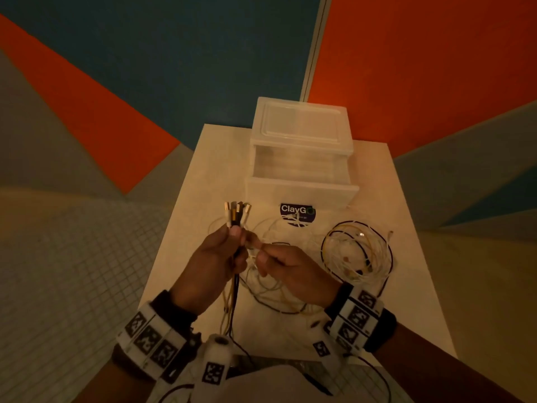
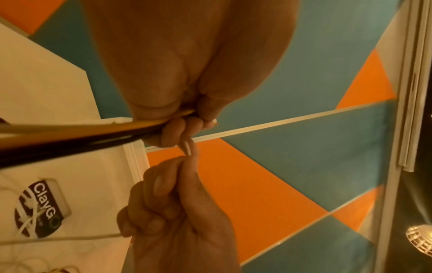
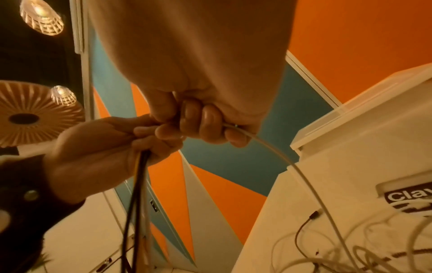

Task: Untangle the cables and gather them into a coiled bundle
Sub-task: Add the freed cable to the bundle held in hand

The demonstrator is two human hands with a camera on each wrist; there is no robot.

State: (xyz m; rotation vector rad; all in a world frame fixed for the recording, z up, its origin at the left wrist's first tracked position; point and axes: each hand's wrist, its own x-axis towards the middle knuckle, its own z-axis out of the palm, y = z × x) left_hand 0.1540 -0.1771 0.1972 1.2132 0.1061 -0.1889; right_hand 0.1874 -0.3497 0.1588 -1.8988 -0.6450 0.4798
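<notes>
Only head view shows the coiled bundle (image 1: 356, 251).

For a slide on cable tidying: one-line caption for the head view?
Left hand holds gathered cable ends upright; right hand pinches a white cable beside a coil.

A clear plastic drawer box (image 1: 302, 146) stands open on the white table (image 1: 406, 286).

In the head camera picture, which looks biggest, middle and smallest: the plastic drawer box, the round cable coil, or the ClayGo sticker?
1. Plastic drawer box, clearly largest.
2. Cable coil on the table.
3. ClayGo sticker, smallest, and partly crossed by a white cable.
</notes>
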